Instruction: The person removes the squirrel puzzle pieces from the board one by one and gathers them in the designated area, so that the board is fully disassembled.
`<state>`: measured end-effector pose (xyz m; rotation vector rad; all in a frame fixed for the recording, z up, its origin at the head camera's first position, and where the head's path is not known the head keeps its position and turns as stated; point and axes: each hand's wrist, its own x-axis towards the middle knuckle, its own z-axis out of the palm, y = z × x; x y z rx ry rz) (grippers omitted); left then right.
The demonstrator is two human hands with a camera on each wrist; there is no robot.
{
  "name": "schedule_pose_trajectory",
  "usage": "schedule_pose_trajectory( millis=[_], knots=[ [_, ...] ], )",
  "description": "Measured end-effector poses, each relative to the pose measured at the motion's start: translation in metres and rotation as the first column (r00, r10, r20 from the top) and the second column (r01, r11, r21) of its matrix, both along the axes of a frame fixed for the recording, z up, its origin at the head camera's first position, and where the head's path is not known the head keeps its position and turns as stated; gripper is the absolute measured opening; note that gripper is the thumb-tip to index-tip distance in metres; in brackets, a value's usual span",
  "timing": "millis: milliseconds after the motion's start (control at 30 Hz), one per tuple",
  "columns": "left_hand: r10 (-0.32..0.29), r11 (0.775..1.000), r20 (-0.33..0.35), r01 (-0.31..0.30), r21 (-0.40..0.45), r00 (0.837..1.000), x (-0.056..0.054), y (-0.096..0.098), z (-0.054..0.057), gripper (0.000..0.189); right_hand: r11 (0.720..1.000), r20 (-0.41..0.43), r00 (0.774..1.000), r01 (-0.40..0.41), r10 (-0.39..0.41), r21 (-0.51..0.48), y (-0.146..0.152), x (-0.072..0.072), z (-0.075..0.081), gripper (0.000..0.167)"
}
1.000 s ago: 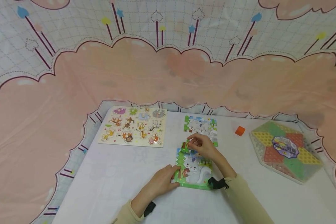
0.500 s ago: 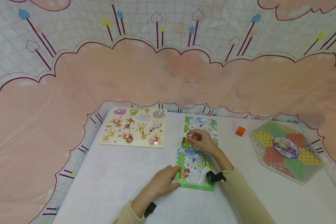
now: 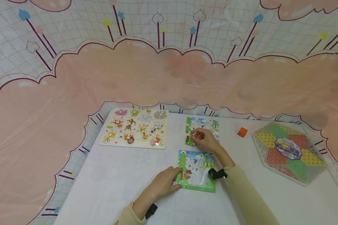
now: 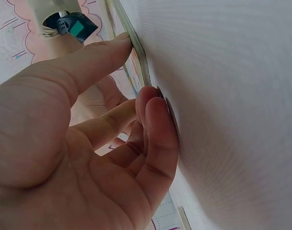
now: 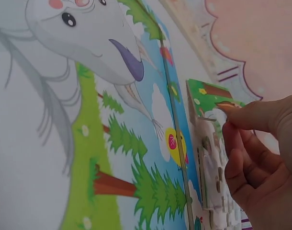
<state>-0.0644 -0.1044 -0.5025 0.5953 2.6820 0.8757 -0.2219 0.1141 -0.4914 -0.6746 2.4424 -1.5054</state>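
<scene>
A squirrel picture board [image 3: 198, 188] with a green border lies on the white table in front of me. My left hand [image 3: 164, 180] holds its left edge, thumb and index fingertip on the rim in the left wrist view. Beyond the board lies a partly joined jigsaw [image 3: 191, 123] of the same squirrel scene. My right hand [image 3: 205, 139] pinches a green jigsaw piece [image 5: 206, 95] with a brown trunk and part of an acorn. This piece is at the jigsaw's near left corner, slightly tilted in the right wrist view. The right fingers hide much of the jigsaw's middle.
A wooden animal peg puzzle [image 3: 135, 128] lies at the back left of the table [image 3: 115, 178]. To the right are a small orange block [image 3: 242, 132] and a hexagonal clear box [image 3: 288, 153] of coloured pieces. A printed cloth [image 3: 169, 78] hangs behind.
My right hand has carried the jigsaw piece from over the board's top left corner back to the jigsaw's near left corner. The left hand stays in place.
</scene>
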Motion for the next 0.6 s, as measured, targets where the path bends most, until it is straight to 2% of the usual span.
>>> schedule_pose_trajectory(
  millis=[133,200,400,600],
  knots=[
    [-0.003,1.0,-0.012,0.003,0.002,1.0,0.0,0.0,0.0,0.056,0.999,-0.013,1.0,0.01,-0.009,0.039,0.0,-0.004,-0.003,0.027],
    [-0.004,1.0,-0.018,0.004,0.004,1.0,0.0,0.0,0.0,0.056,0.997,-0.039,0.999,0.024,-0.021,0.076,0.002,-0.011,-0.014,0.026],
    [-0.005,1.0,-0.02,0.005,0.002,1.0,0.0,-0.001,0.0,0.056,0.984,-0.121,0.992,0.05,-0.029,0.172,0.0,-0.014,-0.015,0.024],
    [-0.002,1.0,-0.016,0.002,0.002,1.0,0.001,-0.001,-0.001,0.056,0.976,-0.159,0.986,0.077,-0.045,0.203,-0.001,-0.014,-0.017,0.022]
  ],
)
